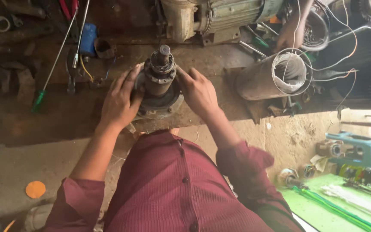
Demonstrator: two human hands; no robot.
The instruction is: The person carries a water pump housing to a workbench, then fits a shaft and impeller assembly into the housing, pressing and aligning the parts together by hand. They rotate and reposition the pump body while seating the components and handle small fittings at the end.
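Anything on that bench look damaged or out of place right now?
Nothing clearly broken. The metal pump part stands upright between the left hand and right hand. Loose white wires trail from the cylinder.

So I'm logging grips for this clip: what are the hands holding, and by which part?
Both hands hold the upright rusty motor part by its wide lower flange: left hand on one side, right hand on the other.

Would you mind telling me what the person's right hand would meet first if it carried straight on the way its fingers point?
The right hand points up-left and already touches the upright rusty motor part. Going on, it would press into that part's stepped body; depth is hard to judge.
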